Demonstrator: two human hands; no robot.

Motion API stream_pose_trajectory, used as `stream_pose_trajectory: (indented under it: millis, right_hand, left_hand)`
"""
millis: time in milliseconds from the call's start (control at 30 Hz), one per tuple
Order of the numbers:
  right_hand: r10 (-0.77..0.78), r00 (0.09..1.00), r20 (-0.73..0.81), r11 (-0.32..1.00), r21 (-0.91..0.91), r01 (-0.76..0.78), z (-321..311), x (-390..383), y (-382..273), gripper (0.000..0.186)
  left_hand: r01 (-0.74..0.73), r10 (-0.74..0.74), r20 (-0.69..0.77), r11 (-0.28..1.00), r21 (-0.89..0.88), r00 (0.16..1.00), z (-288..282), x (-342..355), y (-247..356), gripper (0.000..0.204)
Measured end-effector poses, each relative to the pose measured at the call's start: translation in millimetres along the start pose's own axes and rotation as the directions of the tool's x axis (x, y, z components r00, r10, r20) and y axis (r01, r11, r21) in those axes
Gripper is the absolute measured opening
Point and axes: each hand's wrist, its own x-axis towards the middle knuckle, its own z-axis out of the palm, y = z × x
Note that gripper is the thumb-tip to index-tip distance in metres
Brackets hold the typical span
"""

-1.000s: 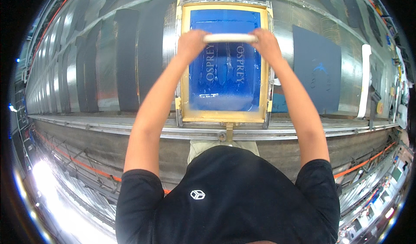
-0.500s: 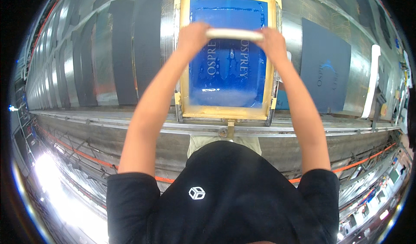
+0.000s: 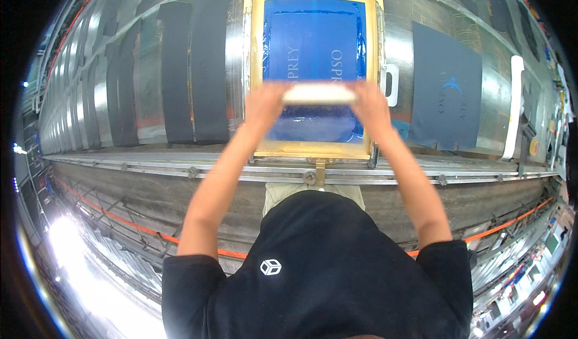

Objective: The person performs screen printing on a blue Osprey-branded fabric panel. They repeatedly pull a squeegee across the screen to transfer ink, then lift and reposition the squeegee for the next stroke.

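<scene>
- Both arms reach forward from the lower edge, elbows a bit bent and out wide. Left hand and right hand sit roughly level, backs of the hands up.
- Grip-wise, each hand is wrapped round one end of a cream bar, so both are holding it. Hands and bar are kinda blurry, can't make out the single fingers.
- The bar lies crosswise over the nearer half of a blue screen, which has pale lettering on it.
- Room to move: a long stretch of blue on the far side of the bar, a shorter one on the near side. Sideways it's tight, both hands are right by the long sides of the yellow frame.
- The frame is on a shiny metal counter, close to the near edge, where metal rails run along.
- Dark sheets lie to the left; a grey panel with a small blue mark is to the right, a white strip past that.
- Behind the person there's an orange line and bright glare lower left.
</scene>
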Motion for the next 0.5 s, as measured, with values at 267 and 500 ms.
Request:
stream_pose_trajectory:
  millis: [267,500]
  right_hand:
    - [-0.056,0.998,-0.022,0.974,-0.221,0.05,-27,213,90,0.046]
    - [0.061,0.998,0.024,0.963,-0.265,-0.053,-7,198,100,0.047]
  left_hand:
    - [-0.042,0.025,0.109,0.986,0.159,0.994,-2,236,-63,0.032]
    - [0.071,-0.096,0.178,0.988,0.14,0.979,2,217,-41,0.032]
